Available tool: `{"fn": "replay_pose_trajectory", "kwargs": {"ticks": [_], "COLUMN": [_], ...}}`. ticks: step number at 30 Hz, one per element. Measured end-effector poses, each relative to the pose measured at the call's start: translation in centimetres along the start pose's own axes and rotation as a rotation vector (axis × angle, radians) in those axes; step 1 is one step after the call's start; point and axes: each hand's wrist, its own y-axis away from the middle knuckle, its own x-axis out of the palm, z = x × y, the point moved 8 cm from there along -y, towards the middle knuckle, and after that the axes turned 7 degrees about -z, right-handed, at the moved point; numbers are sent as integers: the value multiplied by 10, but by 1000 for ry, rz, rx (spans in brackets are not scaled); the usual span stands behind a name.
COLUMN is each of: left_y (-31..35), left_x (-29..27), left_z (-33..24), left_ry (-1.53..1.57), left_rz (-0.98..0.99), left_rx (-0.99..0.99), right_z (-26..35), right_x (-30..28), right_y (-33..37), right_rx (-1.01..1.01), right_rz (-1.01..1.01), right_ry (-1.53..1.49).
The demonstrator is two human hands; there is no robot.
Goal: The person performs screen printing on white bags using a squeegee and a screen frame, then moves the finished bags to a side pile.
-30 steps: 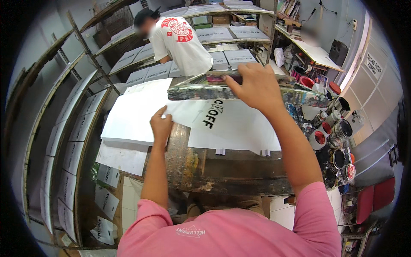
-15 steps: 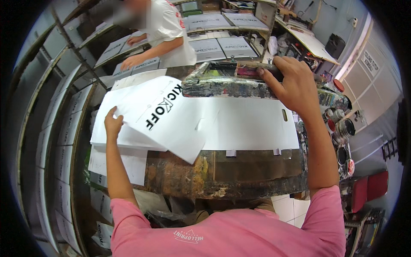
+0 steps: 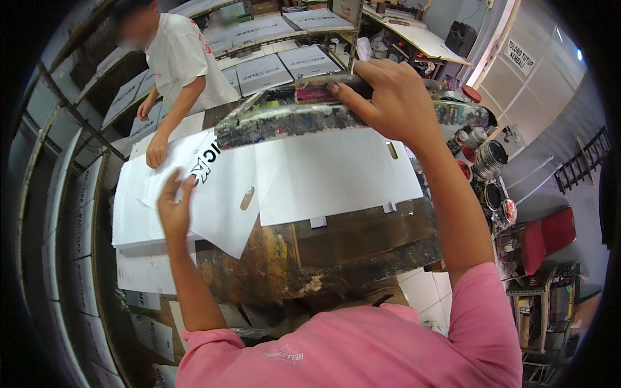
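My right hand (image 3: 396,107) is wrapped round a wooden squeegee (image 3: 317,89) smeared with dark pink ink. The squeegee lies along a paint-crusted screen frame (image 3: 291,124), which is raised off the table. Beneath the frame's near edge lies a blank white sheet (image 3: 336,181) with an oval handle slot. A white printed sheet (image 3: 223,220) with black lettering and a slot lies askew over a stack of white sheets (image 3: 132,187). Over its left part is my left hand (image 3: 173,210), thumb and fingers apart. A co-worker's hand (image 3: 157,152) is at the stack's far edge.
Racks of printed sheets (image 3: 87,246) stand at left, and more printed sheets (image 3: 265,72) lie on shelves behind. Ink cans (image 3: 490,158) line the table's right end. A red chair (image 3: 546,239) stands at right. Small white tabs (image 3: 318,222) edge the blank sheet.
The view has swung to the right. The printed sheet has shifted nearer and left, off the blank sheet. The co-worker has reached a hand to the stack. My right hand keeps its grip.
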Motion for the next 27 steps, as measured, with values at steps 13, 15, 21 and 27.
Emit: {"fn": "replay_pose_trajectory", "kwargs": {"ticks": [13, 15, 21, 27], "left_y": [153, 169, 230, 270], "left_x": [128, 132, 139, 156], "left_z": [-141, -134, -37, 37], "left_ry": [1098, 1176, 1016, 992], "left_rz": [581, 457, 325, 304], "left_rx": [-286, -519, -839, -977], "right_z": [19, 23, 27, 27], "right_x": [3, 6, 63, 89], "right_y": [70, 99, 189, 248], "right_rx": [12, -8, -106, 159], "right_rz": [71, 61, 572, 779], "right_ry": [7, 22, -103, -382]}}
